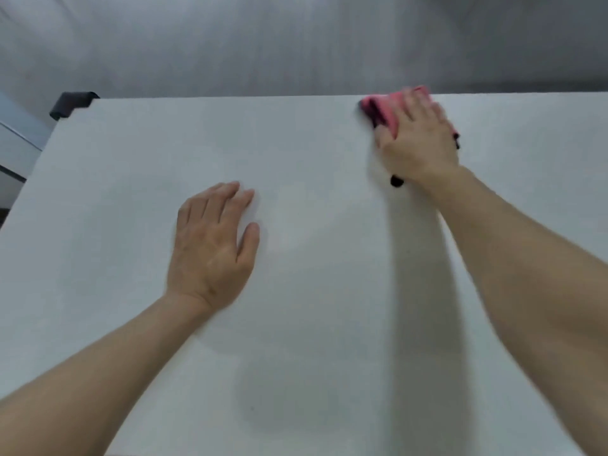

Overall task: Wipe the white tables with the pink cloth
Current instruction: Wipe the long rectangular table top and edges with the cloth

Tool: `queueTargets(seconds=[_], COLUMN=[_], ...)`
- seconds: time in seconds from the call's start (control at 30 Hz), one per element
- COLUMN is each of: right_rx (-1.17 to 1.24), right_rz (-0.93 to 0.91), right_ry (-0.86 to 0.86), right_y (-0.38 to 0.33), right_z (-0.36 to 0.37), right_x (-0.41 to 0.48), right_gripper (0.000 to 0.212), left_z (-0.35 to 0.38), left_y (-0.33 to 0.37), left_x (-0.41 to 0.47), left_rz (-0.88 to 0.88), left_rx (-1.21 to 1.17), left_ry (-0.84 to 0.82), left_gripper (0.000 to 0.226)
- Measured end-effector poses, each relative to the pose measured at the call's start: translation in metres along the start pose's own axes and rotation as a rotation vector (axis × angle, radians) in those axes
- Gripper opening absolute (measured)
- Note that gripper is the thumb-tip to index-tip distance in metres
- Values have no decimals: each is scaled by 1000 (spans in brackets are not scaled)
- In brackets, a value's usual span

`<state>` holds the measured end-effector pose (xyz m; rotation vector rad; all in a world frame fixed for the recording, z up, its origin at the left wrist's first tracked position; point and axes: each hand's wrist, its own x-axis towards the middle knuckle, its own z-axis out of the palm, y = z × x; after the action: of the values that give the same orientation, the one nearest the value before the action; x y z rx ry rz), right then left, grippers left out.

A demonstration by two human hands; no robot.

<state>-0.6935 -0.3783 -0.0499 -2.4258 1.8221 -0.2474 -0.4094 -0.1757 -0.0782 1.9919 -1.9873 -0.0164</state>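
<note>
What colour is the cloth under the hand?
Pink, with dark parts at its edges. The head view shows the cloth under the right hand on the table.

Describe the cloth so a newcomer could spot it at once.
Start from the white table and follow its far edge to the right. There the right hand presses on the cloth. It is the only pink thing in view; the left hand lies flat on bare table.
</note>
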Motion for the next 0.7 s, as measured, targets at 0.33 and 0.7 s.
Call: queueTargets(seconds=[0.33,0.7], right_rx=[-15,29], right_rz=[-116,19], right_ry=[47,53], right_y=[-1,-51], right_z=[8,28], right_x=[-29,14], right_gripper=[65,69], left_z=[-3,-2], left_y=[0,-2], left_x=[0,-1], left_rz=[18,35], left_rx=[-14,9], left_ry=[-9,1], left_gripper=[45,45])
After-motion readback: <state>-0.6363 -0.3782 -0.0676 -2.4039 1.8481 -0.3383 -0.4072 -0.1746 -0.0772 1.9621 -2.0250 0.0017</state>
